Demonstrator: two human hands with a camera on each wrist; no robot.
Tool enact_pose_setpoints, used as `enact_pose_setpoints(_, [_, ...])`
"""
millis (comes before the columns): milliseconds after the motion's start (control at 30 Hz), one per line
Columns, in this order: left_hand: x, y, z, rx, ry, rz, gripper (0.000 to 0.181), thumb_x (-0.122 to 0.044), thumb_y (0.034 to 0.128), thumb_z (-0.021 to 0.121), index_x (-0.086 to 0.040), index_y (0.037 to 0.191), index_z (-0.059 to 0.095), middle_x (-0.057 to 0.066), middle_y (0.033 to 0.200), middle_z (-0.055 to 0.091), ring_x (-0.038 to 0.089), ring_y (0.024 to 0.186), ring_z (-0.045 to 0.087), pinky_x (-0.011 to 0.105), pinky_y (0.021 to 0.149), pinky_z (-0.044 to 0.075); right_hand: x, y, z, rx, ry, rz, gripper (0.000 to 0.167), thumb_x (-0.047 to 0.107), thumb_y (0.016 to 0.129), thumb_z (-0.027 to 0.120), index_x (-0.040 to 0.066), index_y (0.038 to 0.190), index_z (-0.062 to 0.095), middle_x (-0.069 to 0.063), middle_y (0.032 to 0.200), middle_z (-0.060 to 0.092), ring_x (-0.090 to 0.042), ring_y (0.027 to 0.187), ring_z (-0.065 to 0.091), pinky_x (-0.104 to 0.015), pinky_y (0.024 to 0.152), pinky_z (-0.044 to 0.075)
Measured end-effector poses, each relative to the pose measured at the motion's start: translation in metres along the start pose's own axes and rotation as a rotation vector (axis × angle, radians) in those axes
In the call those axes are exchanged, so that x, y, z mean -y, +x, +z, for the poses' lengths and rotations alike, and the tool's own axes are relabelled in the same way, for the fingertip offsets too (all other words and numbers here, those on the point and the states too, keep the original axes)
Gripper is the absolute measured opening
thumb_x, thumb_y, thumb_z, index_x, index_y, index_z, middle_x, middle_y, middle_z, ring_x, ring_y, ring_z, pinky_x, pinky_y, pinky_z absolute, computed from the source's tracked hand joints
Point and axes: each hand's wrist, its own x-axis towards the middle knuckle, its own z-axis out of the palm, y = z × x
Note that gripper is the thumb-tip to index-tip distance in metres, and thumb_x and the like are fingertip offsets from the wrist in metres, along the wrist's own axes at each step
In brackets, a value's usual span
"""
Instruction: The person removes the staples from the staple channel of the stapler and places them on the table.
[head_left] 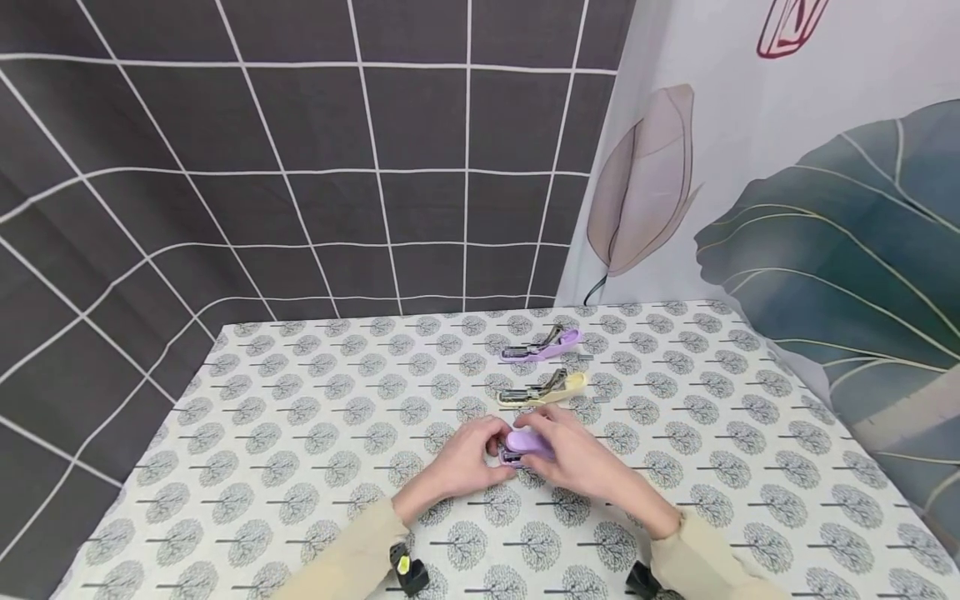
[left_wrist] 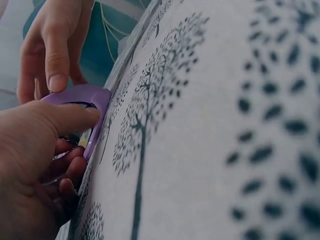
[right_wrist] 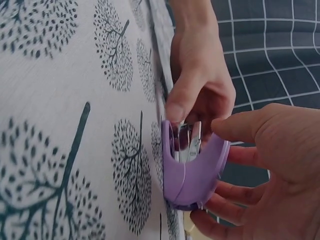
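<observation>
A small purple stapler (head_left: 534, 443) sits on the tablecloth between both hands, its top and base parted at the front. My left hand (head_left: 468, 458) holds the front end, thumb on the base and fingers curled at the far side. Around the upper part and back, my right hand (head_left: 573, 454) grips with thumb and fingers. The right wrist view shows the stapler (right_wrist: 195, 175) with its metal staple channel (right_wrist: 190, 142) exposed between the purple halves. In the left wrist view the left thumb (left_wrist: 80, 116) covers part of the base.
Beyond the hands lie a yellow stapler (head_left: 576, 382) and another purple stapler (head_left: 567, 338), both swung open. Small grey staple strips (head_left: 602, 400) lie to their right. The tree-patterned tablecloth (head_left: 300, 450) reaches a dark gridded curtain (head_left: 315, 208) behind.
</observation>
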Motion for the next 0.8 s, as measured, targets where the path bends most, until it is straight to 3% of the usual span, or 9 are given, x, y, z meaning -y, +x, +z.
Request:
enact_pose_setpoints(367, [0.0086,0.0013,0.0055,-0.073,-0.019,0.095,0.022,-0.007,0.0763,0.084,-0.009,0.092,0.069,-0.005,0.079,0.058,0.008,0.07,0.051,0.022,0.065,0.044,0.0085,0.0089,0.0023,0.0,-0.074,0.014,0.032,0.006,0.082,0.078,0.008,0.112,0.068,-0.001,0.097,0.059,-0.018,0.084,0.059,-0.037,0.074,0.055])
enact_pose_setpoints(800, [0.0063,0.0,0.0067,-0.089,-0.015,0.07,0.024,-0.007,0.0758,0.084,-0.007,0.097,0.073,-0.004,0.08,0.061,0.006,0.064,0.048,0.02,0.058,0.042,0.0057,0.0052,0.0038,-0.024,-0.037,0.008,0.03,-0.001,0.083,0.074,0.006,0.111,0.066,-0.002,0.099,0.063,-0.016,0.086,0.06,-0.035,0.078,0.055])
